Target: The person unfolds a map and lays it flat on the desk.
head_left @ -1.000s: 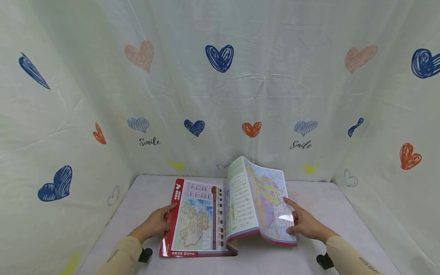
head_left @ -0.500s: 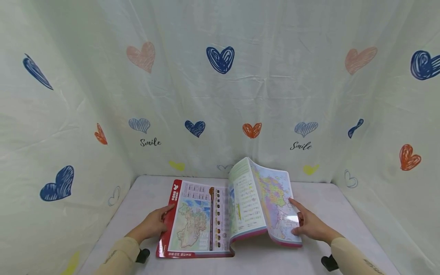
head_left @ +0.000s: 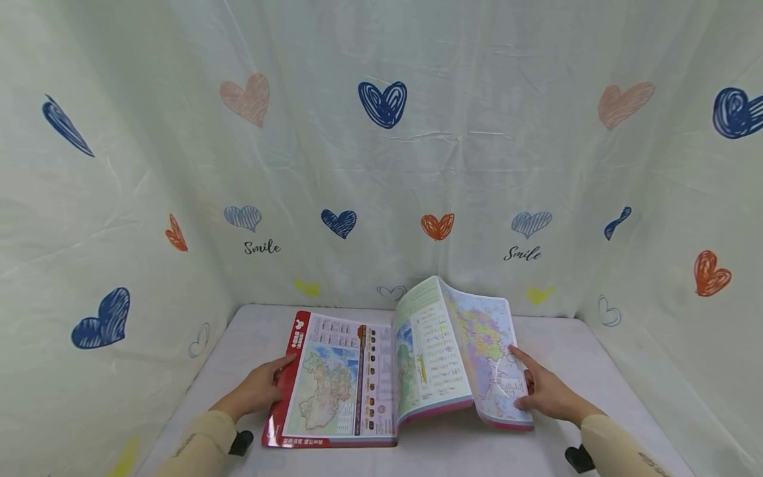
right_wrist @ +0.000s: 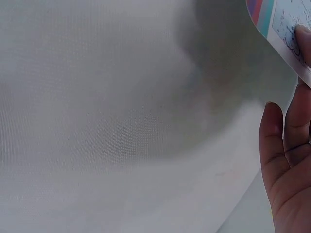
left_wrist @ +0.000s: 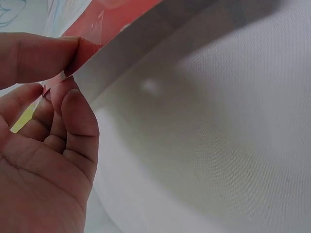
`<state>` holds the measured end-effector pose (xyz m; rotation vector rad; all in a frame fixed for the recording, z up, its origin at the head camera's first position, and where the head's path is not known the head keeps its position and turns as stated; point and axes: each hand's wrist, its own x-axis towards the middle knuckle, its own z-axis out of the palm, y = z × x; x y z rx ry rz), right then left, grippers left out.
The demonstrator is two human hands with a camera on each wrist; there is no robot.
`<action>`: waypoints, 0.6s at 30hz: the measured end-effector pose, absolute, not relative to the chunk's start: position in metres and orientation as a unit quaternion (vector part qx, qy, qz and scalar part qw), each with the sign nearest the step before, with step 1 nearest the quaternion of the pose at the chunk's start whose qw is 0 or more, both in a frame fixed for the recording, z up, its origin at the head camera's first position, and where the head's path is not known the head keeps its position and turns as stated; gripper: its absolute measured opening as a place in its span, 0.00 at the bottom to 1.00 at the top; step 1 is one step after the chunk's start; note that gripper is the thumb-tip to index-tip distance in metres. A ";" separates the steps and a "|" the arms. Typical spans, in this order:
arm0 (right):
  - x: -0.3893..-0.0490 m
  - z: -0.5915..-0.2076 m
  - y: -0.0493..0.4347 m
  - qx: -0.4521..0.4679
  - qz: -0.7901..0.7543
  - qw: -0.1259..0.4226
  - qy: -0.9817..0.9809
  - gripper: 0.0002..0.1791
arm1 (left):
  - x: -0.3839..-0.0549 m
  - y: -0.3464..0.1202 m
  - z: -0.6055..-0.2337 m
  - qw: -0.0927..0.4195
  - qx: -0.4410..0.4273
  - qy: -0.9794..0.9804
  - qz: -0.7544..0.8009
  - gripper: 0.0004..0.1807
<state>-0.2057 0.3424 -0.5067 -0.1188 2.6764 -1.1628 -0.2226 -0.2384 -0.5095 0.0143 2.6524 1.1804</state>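
A map book [head_left: 328, 391] lies spread between both hands in the head view. Its left side, bordered in red, shows a map, while the middle pages bulge upward and fold over beside a colourful map page [head_left: 485, 338]. My left hand [head_left: 253, 391] pinches the red left edge; in the left wrist view the thumb lies on top of that red edge [left_wrist: 116, 24] and curled fingers are beneath. At the far side, my right hand [head_left: 551, 394] grips the right edge, thumb over the page. The right wrist view catches the book's rounded corner [right_wrist: 284, 41] above the fingers [right_wrist: 274, 145].
A white cloth covers the table [head_left: 465, 450]. Pale curtains printed with hearts [head_left: 381, 105] and "Smile" lettering enclose its back and sides. Dark wrist-camera pieces [head_left: 241, 442] hang under both cream sleeves [head_left: 199, 437].
Both hands have moved apart, the left one leftward and the right one rightward. The book has spread wider, and its raised middle pages have shifted right and dropped slightly.
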 end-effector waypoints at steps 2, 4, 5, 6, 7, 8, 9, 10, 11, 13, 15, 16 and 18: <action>-0.205 -0.506 0.345 -0.039 -0.390 0.108 0.914 0.63 | -0.223 -0.240 -0.510 0.119 0.005 0.908 0.401 0.44; -0.204 -0.506 0.347 -0.038 -0.384 0.107 0.916 0.63 | -0.223 -0.242 -0.510 0.120 0.002 0.909 0.399 0.44; -0.204 -0.506 0.348 -0.038 -0.380 0.106 0.918 0.63 | -0.223 -0.243 -0.510 0.120 0.001 0.910 0.398 0.43; -0.204 -0.507 0.349 -0.038 -0.376 0.105 0.920 0.63 | -0.223 -0.244 -0.511 0.119 0.001 0.910 0.396 0.43; -0.203 -0.507 0.351 -0.038 -0.374 0.103 0.921 0.63 | -0.223 -0.245 -0.511 0.118 0.001 0.911 0.396 0.43; -0.203 -0.507 0.352 -0.040 -0.372 0.102 0.922 0.63 | -0.223 -0.246 -0.510 0.119 -0.001 0.910 0.396 0.43; -0.202 -0.507 0.354 -0.043 -0.369 0.101 0.923 0.63 | -0.223 -0.246 -0.510 0.120 -0.003 0.910 0.397 0.43; -0.202 -0.507 0.355 -0.046 -0.366 0.099 0.924 0.63 | -0.223 -0.247 -0.510 0.120 -0.003 0.910 0.396 0.44; -0.201 -0.507 0.357 -0.048 -0.364 0.098 0.925 0.63 | -0.223 -0.248 -0.511 0.120 -0.005 0.910 0.396 0.44; -0.200 -0.507 0.359 -0.052 -0.360 0.095 0.927 0.63 | -0.223 -0.250 -0.511 0.121 -0.006 0.911 0.394 0.44; -0.199 -0.507 0.360 -0.049 -0.355 0.095 0.929 0.63 | -0.224 -0.252 -0.511 0.122 -0.005 0.913 0.389 0.44; -0.199 -0.506 0.361 -0.046 -0.352 0.094 0.930 0.63 | -0.225 -0.253 -0.511 0.121 -0.004 0.914 0.386 0.44; -0.199 -0.506 0.362 -0.041 -0.347 0.094 0.932 0.63 | -0.225 -0.254 -0.511 0.121 -0.002 0.916 0.382 0.44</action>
